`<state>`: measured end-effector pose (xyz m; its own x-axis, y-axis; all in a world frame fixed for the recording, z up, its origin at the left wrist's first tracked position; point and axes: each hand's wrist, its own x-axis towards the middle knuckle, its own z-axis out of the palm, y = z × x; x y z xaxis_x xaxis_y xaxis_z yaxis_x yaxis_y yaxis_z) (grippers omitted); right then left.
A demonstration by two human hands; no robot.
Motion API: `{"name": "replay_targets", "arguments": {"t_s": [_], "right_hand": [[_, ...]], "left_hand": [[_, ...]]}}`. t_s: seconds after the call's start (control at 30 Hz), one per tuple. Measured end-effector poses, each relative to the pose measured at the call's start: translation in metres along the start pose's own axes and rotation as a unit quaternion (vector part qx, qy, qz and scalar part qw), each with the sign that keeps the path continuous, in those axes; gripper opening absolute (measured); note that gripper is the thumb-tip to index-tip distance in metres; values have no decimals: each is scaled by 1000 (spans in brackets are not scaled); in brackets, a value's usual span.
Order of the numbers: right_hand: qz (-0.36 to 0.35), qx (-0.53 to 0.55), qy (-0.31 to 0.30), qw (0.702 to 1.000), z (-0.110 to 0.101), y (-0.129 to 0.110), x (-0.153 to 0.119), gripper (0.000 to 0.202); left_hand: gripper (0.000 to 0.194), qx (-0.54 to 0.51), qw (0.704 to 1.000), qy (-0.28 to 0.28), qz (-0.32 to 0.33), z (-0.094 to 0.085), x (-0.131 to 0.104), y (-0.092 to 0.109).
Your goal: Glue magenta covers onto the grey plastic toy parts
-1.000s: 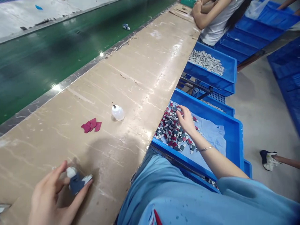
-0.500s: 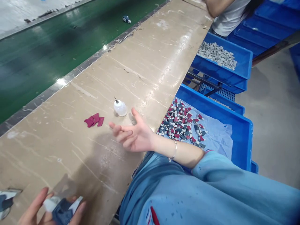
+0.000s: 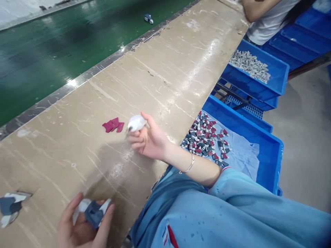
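My right hand [image 3: 151,137] is closed round a small white squeeze bottle [image 3: 137,123], held tilted above the worktable with its dark, thin tip pointing down and left. At the bottom, my left hand [image 3: 84,225] grips a dark blue and white plastic part [image 3: 94,213] between thumb and fingers. Just left of the bottle, several flat maroon pieces [image 3: 113,125] lie in a small overlapping group on the table. Another blue and white part [image 3: 11,206] rests at the table's left edge.
A green conveyor belt [image 3: 77,44] runs along the far side, carrying one blue and white part [image 3: 148,18]. Blue bins [image 3: 269,151] at the right hold many maroon, blue and white parts [image 3: 207,137] and grey pieces [image 3: 249,65]. Another person's arm [image 3: 258,8] is at top right.
My right hand, open beside the standing bottle before, has taken hold of it, lifted and tipped it. My left hand still holds the blue and white part, now further right in view.
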<state>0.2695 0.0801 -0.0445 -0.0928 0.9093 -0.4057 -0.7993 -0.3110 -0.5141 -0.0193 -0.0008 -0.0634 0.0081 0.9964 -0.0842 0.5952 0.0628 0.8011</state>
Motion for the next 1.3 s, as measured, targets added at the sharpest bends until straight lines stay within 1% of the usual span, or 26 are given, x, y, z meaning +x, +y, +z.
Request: {"name": "replay_targets", "arguments": {"t_s": [0.03, 0.1, 0.17, 0.23, 0.3, 0.37, 0.47, 0.57, 0.67, 0.73, 0.83, 0.93, 1.13, 1.3], "right_hand": [[-3, -30, -1, 1000, 3, 7, -4, 58], [-6, -109, -15, 994, 7, 20, -11, 61], [-7, -178, -41, 983, 9, 31, -16, 64], [-15, -218, -54, 974, 8, 38, -20, 67], [-47, -238, -42, 969, 2, 46, -26, 70], [-99, -244, -27, 964, -6, 53, -31, 67], [-192, -268, -25, 944, -20, 58, -39, 53], [-280, -339, -33, 897, -25, 58, -45, 42], [-344, -411, -40, 843, -21, 56, -47, 40], [-363, -438, -53, 821, -17, 55, -47, 38], [-377, -442, -69, 811, -14, 56, -46, 35], [-388, -452, -68, 800, -15, 57, -46, 38], [-427, -492, -73, 755, -19, 57, -47, 35], [-459, -508, -103, 721, -18, 55, -47, 34]], "left_hand": [[71, -33, 999, -12, -41, 7, 0, 11], [72, -82, 991, -30, -97, 17, 3, 28], [79, -105, 986, -6, -128, 24, 7, 40], [82, -113, 983, 30, -139, 30, 8, 46], [81, -129, 983, 47, -125, 36, 5, 47], [80, -153, 983, 29, -97, 40, 1, 45], [74, -170, 983, 5, -68, 44, -5, 44], [68, -168, 984, 14, -55, 46, -8, 46], [67, -166, 985, 8, -46, 46, -10, 48], [69, -165, 985, 5, -44, 46, -10, 48], [71, -169, 985, 4, -38, 46, -10, 47], [71, -179, 983, 3, -31, 46, -10, 47], [69, -178, 983, -7, -40, 46, -11, 49], [68, -181, 983, -7, -36, 46, -10, 50]]}}
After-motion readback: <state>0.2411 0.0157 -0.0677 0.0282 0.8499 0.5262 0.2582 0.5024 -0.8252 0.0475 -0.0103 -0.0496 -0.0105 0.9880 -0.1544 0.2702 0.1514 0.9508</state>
